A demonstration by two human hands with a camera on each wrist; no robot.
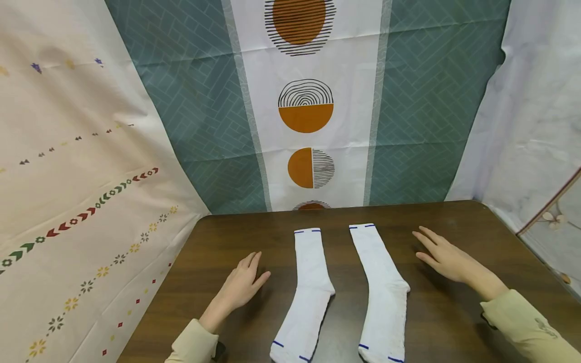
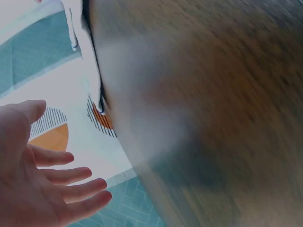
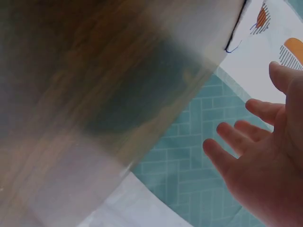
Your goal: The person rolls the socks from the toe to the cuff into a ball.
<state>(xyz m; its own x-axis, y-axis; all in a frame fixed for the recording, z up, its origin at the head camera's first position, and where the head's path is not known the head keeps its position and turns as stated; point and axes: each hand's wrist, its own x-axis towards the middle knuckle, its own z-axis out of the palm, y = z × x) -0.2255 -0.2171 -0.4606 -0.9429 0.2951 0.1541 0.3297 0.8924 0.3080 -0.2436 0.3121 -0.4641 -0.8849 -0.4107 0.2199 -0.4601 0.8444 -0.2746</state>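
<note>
Table (image 1: pixel 445 322): dark brown, wood-grained, with 2 white socks lying flat on it and well clear of each other.
Left sock (image 1: pixel 313 292): just left of the table's middle, cuff toward the table's far edge, toe toward its near side, heel bulging right; short blue marks at both ends.
Right sock (image 1: pixel 386 297): just right of the table's middle, laid the same way, blue marks at both ends.
Left hand (image 1: pixel 240 282): above the table's left part, nearest the left sock but apart from it; fingers extended, thumb spread, grip released.
Right hand (image 1: pixel 447 257): above the table's right part, nearest the right sock but apart from it; fingers extended and spread, grip released.
Sleeves (image 1: pixel 522 322): pale yellow-green, 1 on each arm, over the table's near left and right.
Curtain (image 1: pixel 417 111): behind the table, teal with a white band bearing orange circles.
Cream cloth (image 1: pixel 91 151): left of the table, patterned.
</note>
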